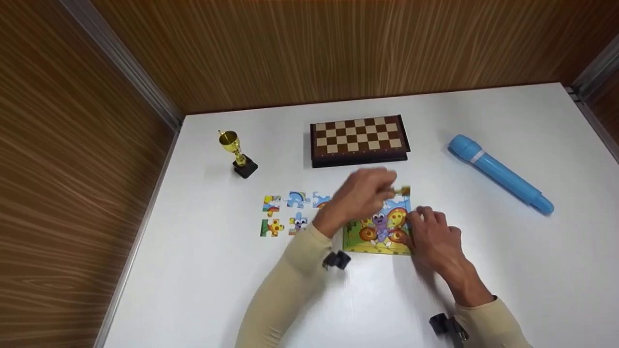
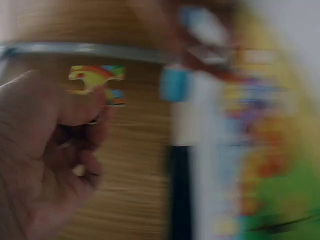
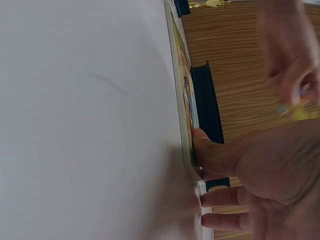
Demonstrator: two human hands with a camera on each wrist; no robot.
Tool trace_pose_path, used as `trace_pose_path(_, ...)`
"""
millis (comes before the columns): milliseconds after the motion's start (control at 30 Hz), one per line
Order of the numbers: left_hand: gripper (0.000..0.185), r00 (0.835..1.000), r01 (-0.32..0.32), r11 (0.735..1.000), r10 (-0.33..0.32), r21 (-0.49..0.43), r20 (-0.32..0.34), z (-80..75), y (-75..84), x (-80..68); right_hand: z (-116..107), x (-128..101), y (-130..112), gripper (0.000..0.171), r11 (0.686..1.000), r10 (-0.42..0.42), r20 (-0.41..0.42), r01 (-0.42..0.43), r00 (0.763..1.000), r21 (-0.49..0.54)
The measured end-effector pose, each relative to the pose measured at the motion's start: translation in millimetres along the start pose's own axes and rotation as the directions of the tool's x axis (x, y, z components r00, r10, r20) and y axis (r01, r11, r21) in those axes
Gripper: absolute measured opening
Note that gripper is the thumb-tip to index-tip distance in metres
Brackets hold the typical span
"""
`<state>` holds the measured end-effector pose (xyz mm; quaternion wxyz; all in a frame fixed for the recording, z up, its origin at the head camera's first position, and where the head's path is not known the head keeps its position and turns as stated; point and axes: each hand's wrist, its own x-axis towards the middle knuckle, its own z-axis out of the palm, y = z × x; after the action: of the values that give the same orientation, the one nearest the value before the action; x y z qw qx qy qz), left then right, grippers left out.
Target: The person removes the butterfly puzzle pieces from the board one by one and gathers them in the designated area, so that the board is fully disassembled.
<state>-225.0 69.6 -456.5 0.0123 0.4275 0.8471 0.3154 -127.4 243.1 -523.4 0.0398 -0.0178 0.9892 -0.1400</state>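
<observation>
Left hand (image 1: 360, 195): raised over the table, forearm running in from 7 o'clock, sleeve beige and close-fitting. Fingers curled; thumb and fingertips pinch a puzzle piece (image 2: 97, 84), flat card with knob-and-notch outline, printed yellow, red and blue. In the head view the piece (image 1: 400, 191) sits at the puzzle's top edge, about 12 o'clock of the board; motion blur, so contact with the board cannot be told.

Right hand (image 1: 435, 237): low on the table at 3 o'clock of the puzzle board (image 1: 379, 232), wrist coming from 5 o'clock. Fingers relaxed and slightly spread, not closed round anything; the right wrist view shows the thumb (image 3: 212, 152) pressed against the board's thin edge.

Puzzle board: thin, square, glossy cartoon print, green ground, orange discs, purple figure. Lies flat near the table centre.

Loose pieces (image 1: 290, 215): five, in two rows at 9 o'clock of the board, same printed card.

Table (image 1: 532, 270): smooth, white, matt sheen.

Chessboard (image 1: 359, 139): folded wooden case, brown and cream squares, at 12 o'clock. Trophy (image 1: 236, 153): small, shiny gold cup on a black block, at 10 o'clock. Flashlight (image 1: 498, 173): blue plastic cylinder, lying at 2 o'clock. Walls: wood-grain panels.
</observation>
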Motion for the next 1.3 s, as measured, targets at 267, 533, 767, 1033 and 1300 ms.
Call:
trace_pose_path(267,0.015,0.997,0.081,0.995,-0.081,-0.049,0.001,-36.4,14.9,-16.9,0.6,0.2,1.7,0.049,1.0,0.002,-0.002,-0.002,1.0,0.003)
trace_pose_path(533,0.019,0.955,0.297,0.95,-0.295,-0.101,0.028,-29.3,-30.6,-65.4,3.4,-1.0,2.4,0.052,1.0,0.007,-0.006,-0.007,1.0,0.006)
trace_pose_path(767,0.017,0.897,0.443,0.896,-0.442,-0.02,0.02,-21.0,-62.1,-90.3,1.6,-0.9,2.9,0.053,1.0,-0.012,-0.042,0.013,0.999,0.01)
trace_pose_path(1033,0.018,0.839,0.54,0.839,-0.543,0.067,0.041,-11.9,-80.6,-104.1,0.5,0.5,4.5,0.053,1.0,0.007,-0.014,-0.006,1.0,0.025)
trace_pose_path(1300,0.017,0.829,0.55,0.819,-0.559,0.161,0.012,-4.2,-85.3,-109.4,1.2,0.7,4.2,0.053,0.999,0.006,0.014,-0.006,1.0,0.035)
